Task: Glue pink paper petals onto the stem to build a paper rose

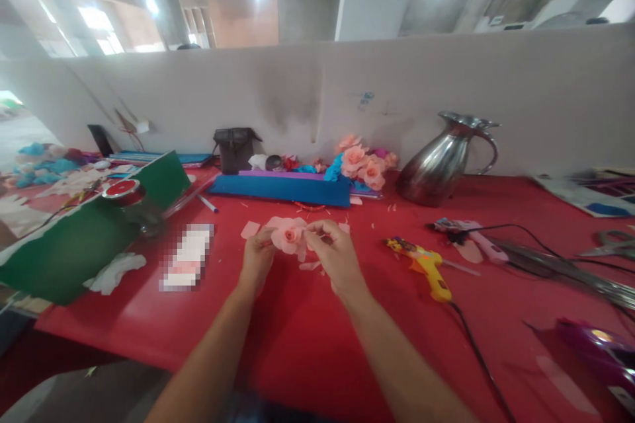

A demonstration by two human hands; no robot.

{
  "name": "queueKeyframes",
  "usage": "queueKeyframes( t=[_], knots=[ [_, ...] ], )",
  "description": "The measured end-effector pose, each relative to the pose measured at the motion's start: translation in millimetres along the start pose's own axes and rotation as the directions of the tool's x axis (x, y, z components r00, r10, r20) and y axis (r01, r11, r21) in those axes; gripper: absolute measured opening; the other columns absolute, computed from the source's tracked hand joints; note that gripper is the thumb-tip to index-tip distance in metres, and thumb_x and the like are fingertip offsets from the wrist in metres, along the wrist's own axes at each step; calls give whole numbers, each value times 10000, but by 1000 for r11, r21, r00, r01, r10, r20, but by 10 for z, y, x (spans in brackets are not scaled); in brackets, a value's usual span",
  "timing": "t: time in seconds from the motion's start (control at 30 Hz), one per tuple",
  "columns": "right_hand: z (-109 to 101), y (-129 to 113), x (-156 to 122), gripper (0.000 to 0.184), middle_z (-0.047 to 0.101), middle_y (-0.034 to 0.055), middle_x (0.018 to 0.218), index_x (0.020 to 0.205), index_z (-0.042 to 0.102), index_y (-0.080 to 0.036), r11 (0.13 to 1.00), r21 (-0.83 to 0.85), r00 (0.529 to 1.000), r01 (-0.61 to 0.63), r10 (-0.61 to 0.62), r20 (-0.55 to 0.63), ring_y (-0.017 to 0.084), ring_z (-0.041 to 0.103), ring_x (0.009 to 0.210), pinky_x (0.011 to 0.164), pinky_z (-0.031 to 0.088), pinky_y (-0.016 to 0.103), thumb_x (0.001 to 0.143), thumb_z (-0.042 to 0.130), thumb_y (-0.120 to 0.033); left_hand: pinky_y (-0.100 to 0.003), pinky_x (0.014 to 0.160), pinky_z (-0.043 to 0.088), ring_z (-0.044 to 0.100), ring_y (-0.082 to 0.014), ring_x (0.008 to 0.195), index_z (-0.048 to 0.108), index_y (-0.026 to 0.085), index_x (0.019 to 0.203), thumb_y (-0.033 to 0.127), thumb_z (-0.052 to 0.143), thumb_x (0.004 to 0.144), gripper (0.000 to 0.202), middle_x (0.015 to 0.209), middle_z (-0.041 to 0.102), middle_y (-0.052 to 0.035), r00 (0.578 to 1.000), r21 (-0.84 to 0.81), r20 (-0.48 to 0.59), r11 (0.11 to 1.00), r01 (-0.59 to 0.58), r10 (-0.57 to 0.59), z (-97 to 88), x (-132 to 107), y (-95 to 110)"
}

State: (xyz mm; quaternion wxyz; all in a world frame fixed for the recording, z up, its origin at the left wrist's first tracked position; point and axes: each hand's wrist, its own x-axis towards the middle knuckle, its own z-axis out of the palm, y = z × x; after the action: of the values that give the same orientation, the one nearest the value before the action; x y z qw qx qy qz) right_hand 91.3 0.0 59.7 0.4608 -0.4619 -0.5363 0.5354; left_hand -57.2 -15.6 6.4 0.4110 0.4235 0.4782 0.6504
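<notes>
Between my two hands is a pink paper flower (289,235) with a rolled, darker centre, held just above the red table (297,337). My left hand (258,258) grips its left side, fingers closed on the petals. From the right, my right hand (338,254) pinches the flower's right edge between thumb and fingers. Loose pink paper petals (251,230) lie by my left hand, and small pink scraps (310,266) lie below the flower. Partly hidden by my fingers are the petal edges they press on.
To the right lie a yellow glue gun (431,271) with a trailing cord, a pink glue gun (489,244) and scissors (612,243). A steel jug (436,162), finished paper flowers (364,164) and blue paper (282,190) line the back. Left are a glass jar (141,211) and green board (54,254).
</notes>
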Motion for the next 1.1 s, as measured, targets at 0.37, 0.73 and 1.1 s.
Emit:
queueKeyframes(
  t=[0.37,0.73,1.1],
  knots=[
    [-4,19,24,150,585,-13,721,722,635,-218,997,78,999,29,-28,-23,131,526,633,539,453,240,719,618,-367,-337,821,484,655,-221,840,783,182,828,195,707,677,169,800,739,-44,998,-100,1,993,57,-57,36,-49,25],
    [38,25,-16,209,621,6,780,744,638,-225,990,62,988,-125,119,94,145,521,665,516,457,237,731,581,-426,-324,815,473,653,-212,803,780,158,825,212,719,670,176,757,730,-40,996,-94,-46,993,65,-70,27,-53,54],
    [69,-35,-66,194,653,7,760,738,647,-217,989,66,987,-133,126,103,139,523,635,483,437,229,684,602,-398,-306,780,477,651,-207,793,780,172,772,206,744,633,148,721,727,-31,995,-113,-36,989,93,-97,25,-24,59]
  ],
)
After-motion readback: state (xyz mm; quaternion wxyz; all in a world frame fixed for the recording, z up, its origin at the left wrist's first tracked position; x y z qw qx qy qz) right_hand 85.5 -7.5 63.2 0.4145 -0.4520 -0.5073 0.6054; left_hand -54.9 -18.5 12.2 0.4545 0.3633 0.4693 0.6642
